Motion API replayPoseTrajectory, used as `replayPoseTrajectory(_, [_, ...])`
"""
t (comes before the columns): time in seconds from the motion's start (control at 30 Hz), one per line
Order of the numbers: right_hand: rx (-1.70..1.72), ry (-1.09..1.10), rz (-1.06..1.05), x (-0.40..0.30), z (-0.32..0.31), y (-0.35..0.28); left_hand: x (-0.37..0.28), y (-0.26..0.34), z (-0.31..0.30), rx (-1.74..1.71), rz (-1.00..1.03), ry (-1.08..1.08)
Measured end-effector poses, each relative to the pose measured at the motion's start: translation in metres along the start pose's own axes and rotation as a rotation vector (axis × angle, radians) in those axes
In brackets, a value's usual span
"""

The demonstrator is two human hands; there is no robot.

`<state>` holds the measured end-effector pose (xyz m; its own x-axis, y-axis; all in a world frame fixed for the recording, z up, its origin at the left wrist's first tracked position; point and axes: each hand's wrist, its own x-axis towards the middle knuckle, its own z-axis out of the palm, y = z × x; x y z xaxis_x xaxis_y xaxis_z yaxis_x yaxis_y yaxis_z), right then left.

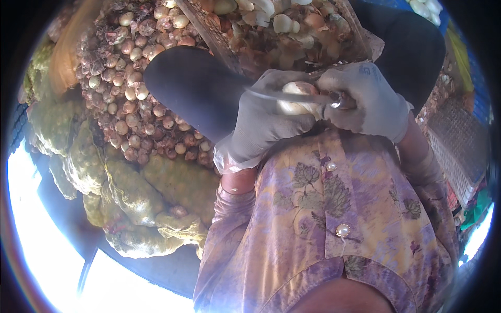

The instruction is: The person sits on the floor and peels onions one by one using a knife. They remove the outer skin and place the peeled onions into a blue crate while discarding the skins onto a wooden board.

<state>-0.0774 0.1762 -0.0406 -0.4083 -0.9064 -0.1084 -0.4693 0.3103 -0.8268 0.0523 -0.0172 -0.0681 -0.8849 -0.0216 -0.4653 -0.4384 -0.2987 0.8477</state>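
In a grey glove, my left hand (266,117) is closed around an onion (295,105) whose pale flesh shows, with some brownish-red skin on its upper side. My gloved right hand (356,99) grips the handle of a knife (282,96). The blade reaches leftward across the onion and over the left glove, and its outline is blurred. Both hands are close together in front of my chest, above my lap. Whether the edge cuts into the onion cannot be told.
Many unpeeled onions (131,105) are heaped at the left, beside yellow mesh sacks (129,195). A wood-edged container (297,47) ahead holds skins and scraps. Peeled onions (426,9) lie on blue material at the upper right. A woven basket (456,144) stands at the right.
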Motion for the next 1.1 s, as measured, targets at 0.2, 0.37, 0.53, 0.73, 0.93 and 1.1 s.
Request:
replayPoseTrajectory(0.2, [-0.086,0.169,0.016,0.004,0.016,0.004,0.004,0.004,0.004,0.006,0.036,0.054])
replayPoseTrajectory(0.37, [0.274,0.124,0.284,0.0,0.007,-0.007,0.005,0.007,0.006,-0.189,-0.029,0.065])
replayPoseTrajectory(0.53, [-0.019,0.216,-0.013,-0.004,0.016,0.005,0.007,0.007,0.009,0.091,0.001,0.063])
replayPoseTrajectory(0.73, [0.832,0.189,0.283,-0.013,0.026,0.011,0.005,-0.003,-0.006,-0.233,0.01,-0.139])
replayPoseTrajectory(0.93, [1.22,0.172,0.382,-0.01,0.012,0.004,0.006,-0.001,0.007,-0.468,0.0,-0.103])
replayPoseTrajectory(1.1, [0.98,-0.017,0.374,0.001,0.012,0.0,0.0,0.007,0.015,-0.032,-0.155,0.049])
